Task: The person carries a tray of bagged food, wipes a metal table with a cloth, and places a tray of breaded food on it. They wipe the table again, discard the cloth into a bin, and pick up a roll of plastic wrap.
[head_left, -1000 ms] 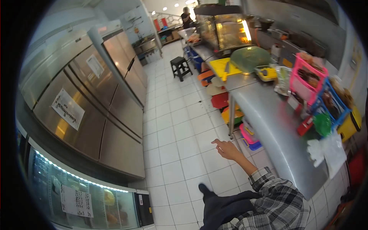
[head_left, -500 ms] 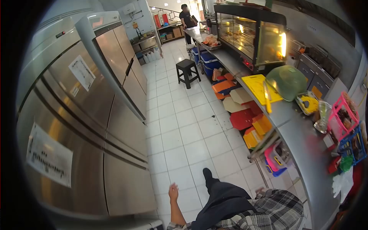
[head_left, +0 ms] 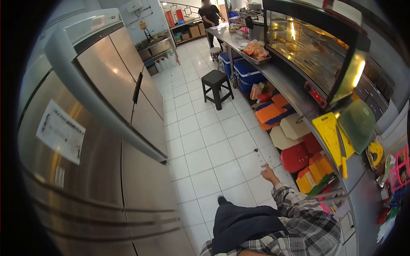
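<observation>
My right hand (head_left: 268, 173) is held out over the tiled floor, its fingers loosely apart and nothing in them. It is nearest to the red and yellow folded boxes (head_left: 297, 158) on the low shelf, without touching them. The checked sleeve (head_left: 294, 200) covers that arm. My left hand is out of view; only a bit of bare skin shows at the bottom edge. Below me are dark trousers (head_left: 247, 226) and the tip of one dark shoe (head_left: 221, 200).
Steel fridges (head_left: 102, 81) line the left. A black stool (head_left: 217, 87) stands ahead. The steel counter (head_left: 363, 187) on the right bears a lit display cabinet (head_left: 307, 51), a yellow board (head_left: 326, 128) and a knife (head_left: 342, 149). Another person (head_left: 210, 15) stands at the far end.
The view has moved forward, so the stool and cabinet look larger. My right hand has swung forward from beside the body. My left hand has dropped out of view.
</observation>
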Demonstrator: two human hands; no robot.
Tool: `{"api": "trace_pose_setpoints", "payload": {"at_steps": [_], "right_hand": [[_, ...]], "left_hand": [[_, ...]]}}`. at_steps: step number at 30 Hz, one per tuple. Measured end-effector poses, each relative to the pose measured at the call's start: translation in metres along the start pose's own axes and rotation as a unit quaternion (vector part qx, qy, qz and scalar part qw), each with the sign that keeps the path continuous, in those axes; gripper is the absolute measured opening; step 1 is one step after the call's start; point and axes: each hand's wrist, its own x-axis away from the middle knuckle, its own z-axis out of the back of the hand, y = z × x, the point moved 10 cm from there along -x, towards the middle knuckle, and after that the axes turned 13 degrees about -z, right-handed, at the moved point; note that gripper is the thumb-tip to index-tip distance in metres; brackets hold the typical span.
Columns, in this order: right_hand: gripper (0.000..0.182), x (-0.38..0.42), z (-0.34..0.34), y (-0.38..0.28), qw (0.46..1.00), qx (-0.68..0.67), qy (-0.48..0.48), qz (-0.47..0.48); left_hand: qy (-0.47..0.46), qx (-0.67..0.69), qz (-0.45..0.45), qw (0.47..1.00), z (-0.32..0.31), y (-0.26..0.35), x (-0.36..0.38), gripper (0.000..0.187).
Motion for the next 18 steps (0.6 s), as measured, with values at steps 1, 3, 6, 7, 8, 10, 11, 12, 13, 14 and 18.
{"api": "trace_pose_setpoints", "payload": {"at_steps": [1,3,6,7,8,10,11,12,13,14,18], "right_hand": [[0.038,-0.033,-0.004,-0.042,0.999,-0.043,0.007,0.008],[0.038,-0.07,-0.021,-0.098,0.996,-0.089,0.008,0.003],[0.038,-0.115,-0.03,-0.179,0.993,-0.108,0.009,0.054],[0.038,-0.129,-0.047,-0.184,0.993,-0.111,-0.025,0.036],[0.037,-0.142,-0.052,-0.199,0.992,-0.112,-0.057,0.018],[0.035,-0.176,-0.034,-0.204,0.993,-0.102,-0.049,-0.023],[0.039,-0.201,-0.012,-0.198,0.978,-0.197,-0.03,-0.053],[0.042,-0.222,0.005,-0.187,0.953,-0.292,-0.013,-0.083],[0.041,-0.24,0.042,-0.186,0.934,-0.346,0.026,-0.087],[0.039,-0.284,0.056,-0.162,0.848,-0.489,-0.083,-0.186],[0.028,-0.352,0.249,-0.176,0.887,-0.358,0.283,-0.071]], "left_hand": [[-0.003,0.0,0.021,1.0,0.011,0.006,-0.005,0.036],[-0.003,-0.007,0.036,0.999,0.039,0.024,-0.027,0.033],[-0.001,-0.013,0.048,0.999,0.096,0.068,-0.088,0.031],[0.003,-0.014,0.047,0.999,0.118,0.089,-0.116,0.03],[0.007,-0.012,0.041,0.999,0.141,0.113,-0.148,0.03],[0.021,-0.014,0.021,0.999,0.187,0.164,-0.226,0.03],[0.037,-0.013,0.001,0.999,0.217,0.196,-0.275,0.031],[0.061,-0.011,-0.034,0.997,0.251,0.238,-0.337,0.032],[0.092,-0.009,-0.057,0.994,0.278,0.297,-0.382,0.032],[0.133,0.161,-0.166,0.964,0.303,0.415,-0.384,0.035],[-0.031,-0.004,-0.353,0.935,0.28,0.791,-0.389,0.036]]}}
